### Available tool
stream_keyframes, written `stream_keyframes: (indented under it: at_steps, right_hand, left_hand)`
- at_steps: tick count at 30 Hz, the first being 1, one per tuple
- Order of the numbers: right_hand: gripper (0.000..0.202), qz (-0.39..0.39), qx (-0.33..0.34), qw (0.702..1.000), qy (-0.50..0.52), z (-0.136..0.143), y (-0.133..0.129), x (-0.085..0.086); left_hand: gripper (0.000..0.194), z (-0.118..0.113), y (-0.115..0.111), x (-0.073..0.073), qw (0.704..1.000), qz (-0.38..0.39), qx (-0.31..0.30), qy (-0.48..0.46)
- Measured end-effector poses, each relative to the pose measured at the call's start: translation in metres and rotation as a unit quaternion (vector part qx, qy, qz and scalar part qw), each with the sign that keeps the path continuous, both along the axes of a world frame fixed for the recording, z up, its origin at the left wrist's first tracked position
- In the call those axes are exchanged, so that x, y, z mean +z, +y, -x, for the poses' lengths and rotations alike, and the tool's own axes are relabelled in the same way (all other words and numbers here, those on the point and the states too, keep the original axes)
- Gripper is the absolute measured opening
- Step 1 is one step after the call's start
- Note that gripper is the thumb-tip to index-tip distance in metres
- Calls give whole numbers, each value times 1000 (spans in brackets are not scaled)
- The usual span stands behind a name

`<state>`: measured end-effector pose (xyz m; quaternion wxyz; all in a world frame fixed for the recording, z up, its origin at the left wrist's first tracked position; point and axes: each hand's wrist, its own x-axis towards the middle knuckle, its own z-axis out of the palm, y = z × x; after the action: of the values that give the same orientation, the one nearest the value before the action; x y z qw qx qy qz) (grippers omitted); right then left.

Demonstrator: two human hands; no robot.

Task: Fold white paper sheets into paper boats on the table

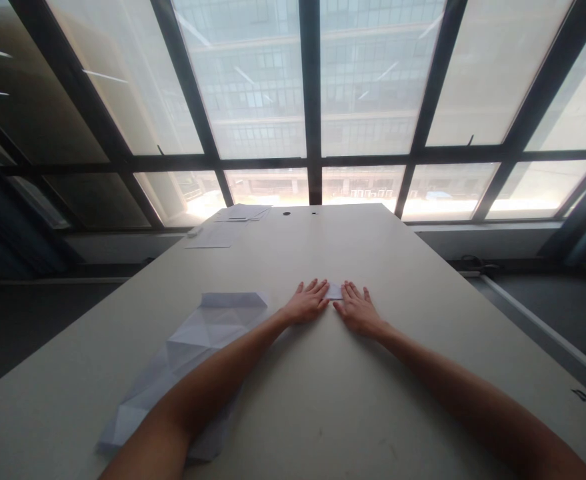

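A small piece of folded white paper (335, 292) lies flat on the white table (293, 400), in front of me. My left hand (309, 301) rests palm down over its left side, fingers stretched out. On the right side, my right hand (357, 308) also lies flat with its fingers extended and touching the paper. Both hands cover much of it, so its full shape is hidden. Under and beside my left forearm lies a large creased sheet of white paper (193, 340), partly hidden by the arm.
At the table's far left end lie several flat paper sheets (213, 235) and a small whitish object (193, 232). Two dark round holes, one larger (287, 213), sit near the far edge. Tall windows (263, 80) stand beyond. A dark mark (579, 395) is near the right edge.
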<state>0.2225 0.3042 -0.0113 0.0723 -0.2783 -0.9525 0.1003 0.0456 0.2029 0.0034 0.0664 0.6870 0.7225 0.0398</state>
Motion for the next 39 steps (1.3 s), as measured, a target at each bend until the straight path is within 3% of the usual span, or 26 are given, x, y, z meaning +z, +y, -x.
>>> stream_keyframes:
  at_steps: [4, 13, 16, 19, 22, 39]
  right_hand:
    - [73, 11, -44, 999, -13, 2, 3, -3]
    - [74, 15, -46, 999, 12, 2, 3, -4]
    - [71, -6, -8, 999, 49, 0, 0, 2]
    - [66, -31, 71, 994, 73, -1, -1, 7]
    - [63, -18, 115, 991, 61, 0, -1, 7]
    - [59, 14, 154, 985, 72, 1, 7, 0]
  left_hand:
    - [64, 0, 0, -1, 1000, -3, 13, -4]
    - [64, -4, 1, -3, 999, -30, 29, -10]
    - [66, -4, 0, -4, 999, -36, 28, -12]
    - [67, -3, -1, -5, 999, -42, 24, -11]
    - [66, -3, -1, -5, 999, -37, 25, -10]
    - [58, -4, -1, -6, 997, -71, 27, -11]
